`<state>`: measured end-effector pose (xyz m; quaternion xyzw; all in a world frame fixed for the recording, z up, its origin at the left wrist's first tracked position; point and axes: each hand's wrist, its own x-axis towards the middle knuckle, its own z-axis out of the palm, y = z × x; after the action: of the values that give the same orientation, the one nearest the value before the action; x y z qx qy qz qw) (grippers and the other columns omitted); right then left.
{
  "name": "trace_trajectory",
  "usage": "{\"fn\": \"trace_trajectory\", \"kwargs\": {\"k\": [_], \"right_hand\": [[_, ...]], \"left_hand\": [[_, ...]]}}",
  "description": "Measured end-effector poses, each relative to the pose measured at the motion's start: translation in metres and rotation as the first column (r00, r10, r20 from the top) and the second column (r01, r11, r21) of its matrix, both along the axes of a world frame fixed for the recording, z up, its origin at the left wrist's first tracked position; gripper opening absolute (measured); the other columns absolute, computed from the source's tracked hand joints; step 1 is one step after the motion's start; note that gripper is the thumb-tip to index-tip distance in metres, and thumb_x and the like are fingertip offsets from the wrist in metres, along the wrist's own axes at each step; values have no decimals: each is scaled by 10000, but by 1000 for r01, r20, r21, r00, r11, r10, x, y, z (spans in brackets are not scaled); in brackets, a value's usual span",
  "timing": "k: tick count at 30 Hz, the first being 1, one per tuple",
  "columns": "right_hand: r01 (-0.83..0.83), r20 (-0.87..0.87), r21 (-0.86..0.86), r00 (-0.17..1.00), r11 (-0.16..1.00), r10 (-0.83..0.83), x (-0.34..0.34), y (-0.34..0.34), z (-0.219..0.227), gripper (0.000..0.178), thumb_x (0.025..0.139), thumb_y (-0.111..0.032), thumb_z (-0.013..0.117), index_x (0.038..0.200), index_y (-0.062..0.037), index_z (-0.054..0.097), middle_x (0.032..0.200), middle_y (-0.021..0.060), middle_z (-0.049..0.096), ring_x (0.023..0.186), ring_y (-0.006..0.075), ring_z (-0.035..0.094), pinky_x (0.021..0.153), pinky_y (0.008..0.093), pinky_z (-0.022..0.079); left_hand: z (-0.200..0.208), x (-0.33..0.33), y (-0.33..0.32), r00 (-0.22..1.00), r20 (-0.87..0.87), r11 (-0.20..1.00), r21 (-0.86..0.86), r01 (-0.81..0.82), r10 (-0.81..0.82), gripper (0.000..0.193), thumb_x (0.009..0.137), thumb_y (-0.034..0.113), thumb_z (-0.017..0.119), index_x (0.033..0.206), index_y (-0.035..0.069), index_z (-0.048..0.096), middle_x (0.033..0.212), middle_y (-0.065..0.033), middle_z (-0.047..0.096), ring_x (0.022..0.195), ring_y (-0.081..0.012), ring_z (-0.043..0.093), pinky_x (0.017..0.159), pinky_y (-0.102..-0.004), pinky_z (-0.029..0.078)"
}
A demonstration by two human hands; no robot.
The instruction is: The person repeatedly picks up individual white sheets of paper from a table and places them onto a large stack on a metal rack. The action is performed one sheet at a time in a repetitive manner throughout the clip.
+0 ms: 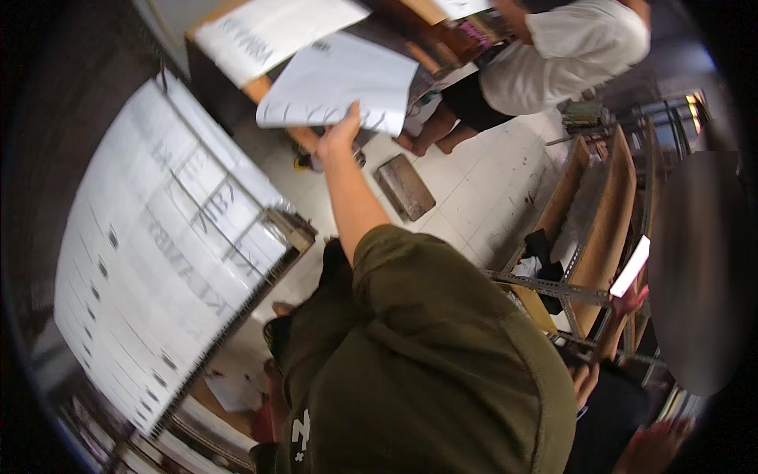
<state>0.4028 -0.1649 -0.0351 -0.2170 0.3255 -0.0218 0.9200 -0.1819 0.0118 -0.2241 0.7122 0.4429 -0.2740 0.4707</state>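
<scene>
My right arm, in an olive green sleeve, reaches up toward the far table. My right hand [339, 138] is closed on the near edge of a white sheet [335, 75] with large dark lettering, a finger or thumb lying over its face. The sheet bends along that edge and overlaps another lettered white sheet [272, 35] on the table. Left of me, a wire rack [207, 174] bears many overlapping white sheets [142, 261] with dark letters, their edges fanned out. My left hand does not show.
A brown block [407, 187] lies on the tiled floor [466, 189]. Beyond it stands a person in a white shirt [564, 59]. At right are metal-framed shelves with brown boards [608, 229], and another person's hand [628, 300] holding a flat white object [630, 267].
</scene>
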Motion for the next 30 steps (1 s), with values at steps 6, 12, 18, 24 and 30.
{"fn": "trace_trajectory", "kwargs": {"k": [6, 12, 18, 24, 30], "right_hand": [[361, 57, -246, 932, 900, -359, 19, 19, -24, 586, 775, -348, 579, 1227, -166, 255, 1224, 102, 359, 1111, 267, 394, 977, 432, 302], [446, 158, -545, 886, 710, -436, -13, 30, 11, 293, 723, -38, 410, 996, -107, 331, 925, 80, 369, 839, 168, 387, 789, 320, 339], [478, 479, -849, 876, 226, -52, -13, 59, 112, 149, 695, 50, 482, 809, -36, 525, 716, 25, 494, 630, 127, 447, 613, 257, 391], [546, 536, -829, 715, 121, 449, 18, 102, 225, 505, 684, 35, 488, 1186, 11, 529, 1165, 151, 534, 1081, 272, 514, 885, 317, 421], [242, 398, -917, 518, 317, 757, 19, 165, 235, 386, 555, 27, 581, 929, -4, 672, 925, 209, 638, 839, 280, 626, 699, 328, 501]], "left_hand": [[-3, 28, 68, 996, 80, 999, 10, 50, -50, 424, 921, 362, 450, 1125, -1, 528, 909, -119, 587, 790, -239, 575, 708, -381, 457], [-45, -15, 125, 995, 97, 998, -38, 40, -36, 423, 919, 354, 455, 1120, -10, 534, 936, -124, 588, 821, -242, 573, 732, -374, 451], [-38, -1, 137, 986, 167, 998, -57, 12, -2, 421, 917, 346, 461, 1115, -18, 539, 962, -130, 589, 852, -246, 571, 756, -368, 445], [-28, 28, 132, 981, 195, 998, -66, 19, -6, 420, 915, 338, 467, 1110, -26, 545, 989, -135, 590, 883, -249, 570, 781, -361, 439], [-36, 7, 118, 992, 122, 994, -106, -15, 27, 419, 913, 330, 472, 1105, -35, 551, 1015, -141, 591, 914, -252, 568, 805, -354, 433]]}}
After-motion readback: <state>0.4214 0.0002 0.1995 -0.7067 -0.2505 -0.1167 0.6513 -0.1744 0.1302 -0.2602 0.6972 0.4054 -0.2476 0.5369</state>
